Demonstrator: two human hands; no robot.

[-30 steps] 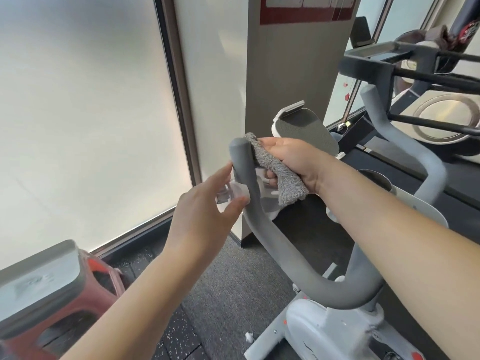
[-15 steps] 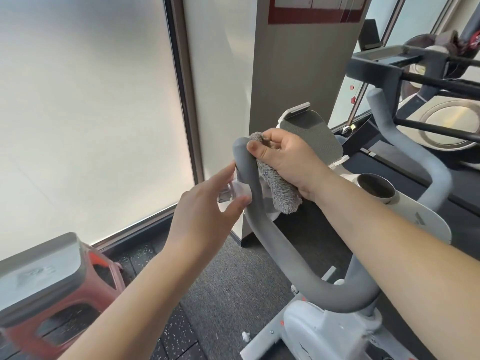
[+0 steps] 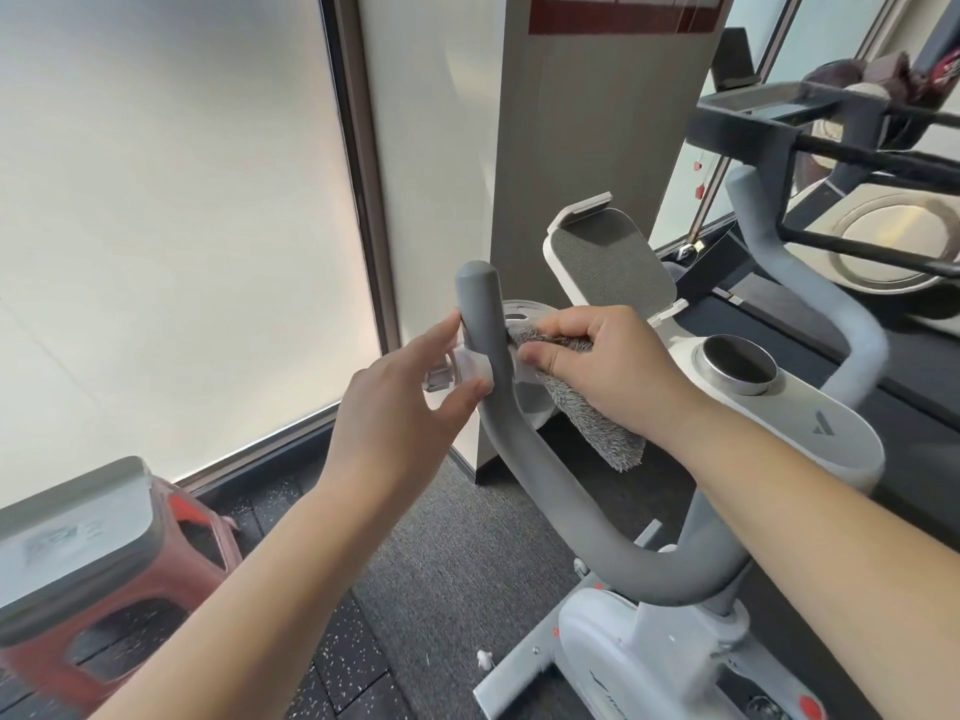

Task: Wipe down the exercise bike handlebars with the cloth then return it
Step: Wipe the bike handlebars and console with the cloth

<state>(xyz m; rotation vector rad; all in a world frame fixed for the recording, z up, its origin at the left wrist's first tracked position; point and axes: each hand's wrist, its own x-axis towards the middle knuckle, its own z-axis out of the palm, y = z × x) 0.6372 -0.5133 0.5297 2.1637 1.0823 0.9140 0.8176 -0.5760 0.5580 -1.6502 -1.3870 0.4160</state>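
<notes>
On the upright end of the grey foam-padded handlebar (image 3: 524, 449) of the white exercise bike (image 3: 649, 652), your right hand (image 3: 618, 376) presses a fuzzy grey cloth (image 3: 602, 433) against the bar's inner side, just below its rounded tip — your fingers are curled shut around the cloth, and its loose end hangs down under your wrist. Your left hand (image 3: 395, 407) is at the bar's outer side, thumb and fingers (image 3: 441, 330) spread and pinching a small pale round fitting (image 3: 462, 368) fixed to the bar. A grey-topped red stool (image 3: 88, 579) stands on the floor at lower left.
</notes>
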